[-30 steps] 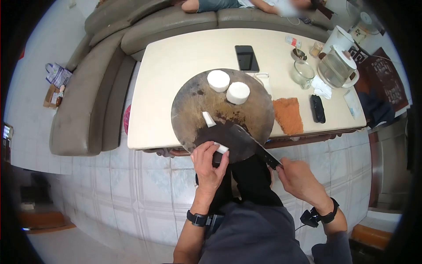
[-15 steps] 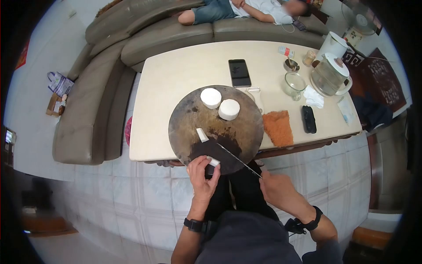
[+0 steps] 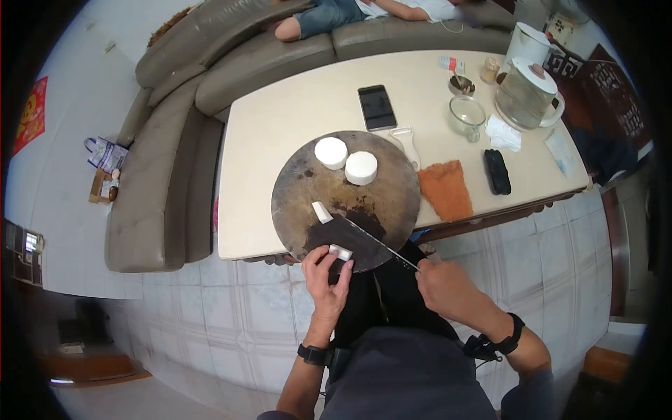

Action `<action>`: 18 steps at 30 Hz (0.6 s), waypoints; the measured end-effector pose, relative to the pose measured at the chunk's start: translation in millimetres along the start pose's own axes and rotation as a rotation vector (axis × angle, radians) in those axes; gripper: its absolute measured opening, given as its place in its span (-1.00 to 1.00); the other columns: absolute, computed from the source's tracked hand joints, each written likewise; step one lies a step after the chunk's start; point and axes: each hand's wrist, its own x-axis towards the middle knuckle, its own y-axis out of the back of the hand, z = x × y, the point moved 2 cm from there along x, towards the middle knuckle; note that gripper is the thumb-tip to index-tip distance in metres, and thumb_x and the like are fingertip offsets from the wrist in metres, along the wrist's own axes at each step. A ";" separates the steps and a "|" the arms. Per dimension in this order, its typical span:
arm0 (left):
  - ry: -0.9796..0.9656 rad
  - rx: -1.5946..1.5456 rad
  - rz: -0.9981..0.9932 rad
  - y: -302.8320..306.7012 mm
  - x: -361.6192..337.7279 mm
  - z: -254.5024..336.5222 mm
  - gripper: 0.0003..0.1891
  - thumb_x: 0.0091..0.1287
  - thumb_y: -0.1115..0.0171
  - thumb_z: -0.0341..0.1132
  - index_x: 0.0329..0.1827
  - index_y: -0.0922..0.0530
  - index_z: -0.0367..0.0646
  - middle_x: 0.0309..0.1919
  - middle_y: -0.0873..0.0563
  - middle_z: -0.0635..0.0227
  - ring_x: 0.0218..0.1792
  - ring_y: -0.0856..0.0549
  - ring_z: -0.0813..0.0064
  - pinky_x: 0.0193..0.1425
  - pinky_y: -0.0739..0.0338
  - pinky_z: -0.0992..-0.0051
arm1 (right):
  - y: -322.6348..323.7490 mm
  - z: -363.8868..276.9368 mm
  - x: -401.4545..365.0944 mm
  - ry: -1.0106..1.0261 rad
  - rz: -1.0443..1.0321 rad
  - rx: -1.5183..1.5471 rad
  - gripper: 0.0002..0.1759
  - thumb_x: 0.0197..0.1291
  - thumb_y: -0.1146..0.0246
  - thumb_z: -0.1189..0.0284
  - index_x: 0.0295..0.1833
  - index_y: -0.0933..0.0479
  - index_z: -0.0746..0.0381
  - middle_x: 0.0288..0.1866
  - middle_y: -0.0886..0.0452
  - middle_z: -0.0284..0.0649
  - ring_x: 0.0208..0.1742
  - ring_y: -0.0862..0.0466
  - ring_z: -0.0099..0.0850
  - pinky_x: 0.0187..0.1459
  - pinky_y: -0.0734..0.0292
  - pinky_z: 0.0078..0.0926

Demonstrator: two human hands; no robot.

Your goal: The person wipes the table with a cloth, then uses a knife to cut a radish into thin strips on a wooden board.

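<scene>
My left hand [image 3: 326, 283] is at the near edge of the round wooden chopping board [image 3: 290, 203], thumb and fingers closed around a small white block [image 3: 341, 253] that looks like peeled white radish. My right hand [image 3: 448, 287] grips a knife [image 3: 381, 246] at the board's right side. Its thin edge line slants across the board; the dark blade is hard to separate from a dark patch on the wood. A white stick [image 3: 322, 212] lies just beyond the knife tip. Farther back sit two thick round white slices [image 3: 331, 153], side by side.
Beyond the board lie a phone [image 3: 376, 107] and a peeler [image 3: 405, 147]. To the right are an orange cloth [image 3: 446, 189], a black case [image 3: 498, 172], a glass mug [image 3: 465, 117] and a pitcher [image 3: 525, 94]. A person lies on the sofa [image 3: 273, 70].
The view has shifted slightly. The white block in my left fingers now shows more of its top and sits a little turned. The knife stays in nearly the same place.
</scene>
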 end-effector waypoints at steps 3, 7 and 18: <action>-0.176 0.079 -0.060 9.7 0.6 4.2 -0.73 0.07 -0.47 -0.57 -0.14 -0.67 -0.25 -0.07 -0.65 0.14 -0.01 -0.61 0.10 0.11 -0.51 0.22 | 8.0 -4.0 1.7 0.072 0.034 0.090 -0.89 0.23 -0.18 0.53 -0.35 -0.43 0.31 -0.57 -0.57 -0.04 -0.50 -0.65 -0.07 -0.45 -0.52 -0.13; -0.259 0.047 -0.134 9.7 5.1 -1.0 -0.75 0.08 -0.45 -0.58 -0.15 -0.68 -0.25 -0.10 -0.66 0.14 -0.04 -0.63 0.10 0.07 -0.52 0.20 | 9.7 -20.8 9.7 0.143 0.070 0.078 -0.92 0.20 -0.18 0.56 -0.32 -0.43 0.31 -0.51 -0.54 -0.08 -0.50 -0.62 -0.13 -0.49 -0.50 -0.23; -0.252 0.013 -0.161 2.6 -8.2 -24.3 -0.78 -0.08 -0.40 -0.60 -0.32 -0.67 -0.30 -0.23 -0.66 0.12 -0.15 -0.64 0.09 0.00 -0.53 0.18 | 7.4 -42.6 26.7 0.167 -0.163 0.067 -0.74 -0.03 -0.24 0.61 -0.18 -0.42 0.42 -0.44 -0.49 -0.14 -0.52 -0.62 -0.30 -0.55 -0.48 -0.43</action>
